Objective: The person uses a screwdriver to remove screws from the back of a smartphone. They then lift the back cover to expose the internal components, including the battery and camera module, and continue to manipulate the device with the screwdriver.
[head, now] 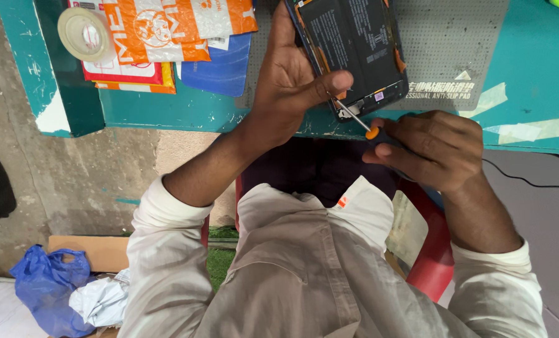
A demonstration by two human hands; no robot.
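Head view: The left hand (285,87) grips the opened phone (354,50) by its left edge, thumb pressed across the lower back, fingers (329,81) clenched on the body. The phone lies back-up on a grey anti-slip mat (454,56) at the front edge of the teal worktop (529,75). The right hand (436,150) is wrapped around a screwdriver (360,122) with an orange collar; its tip meets the phone's lower edge. A tape roll (82,31) and orange packets (167,31) lie to the left on the worktop. A blue bag (41,281) rests on the floor.
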